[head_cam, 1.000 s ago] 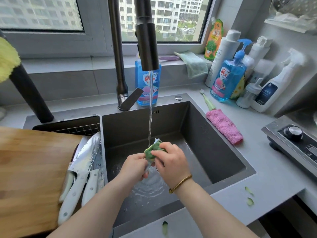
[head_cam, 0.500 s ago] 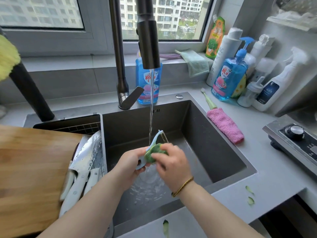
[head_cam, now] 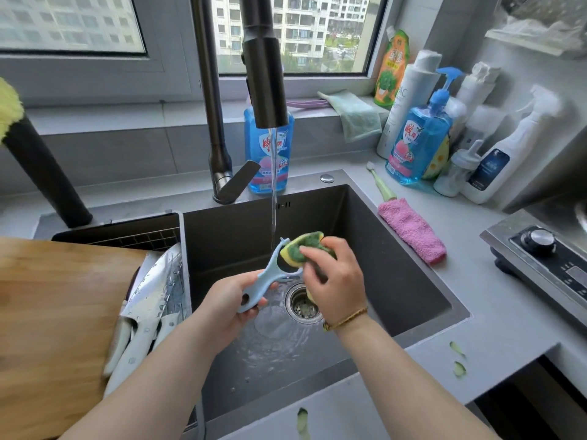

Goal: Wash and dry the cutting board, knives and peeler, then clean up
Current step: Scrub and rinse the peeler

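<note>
Hands meet over a dark sink, under water running from a tall black faucet. The person's left hand grips the handle of a pale blue peeler, whose head tilts up and away into the stream. The right hand, with a thin gold-coloured bracelet at the wrist, pinches a yellow and green sponge and presses it against the peeler's head. Both are held above the round drain, where water spreads across the sink floor.

Left of the sink lies a wooden cutting board. Just beside it, wet white-handled knives rest in a wire rack at the sink's left side, blades pointing away.

On the grey counter right of the sink lies a folded pink cloth, with a cluster of cleaning bottles behind it, near the window. Small green peel scraps lie near the counter's front edge. A stove sits at far right.
</note>
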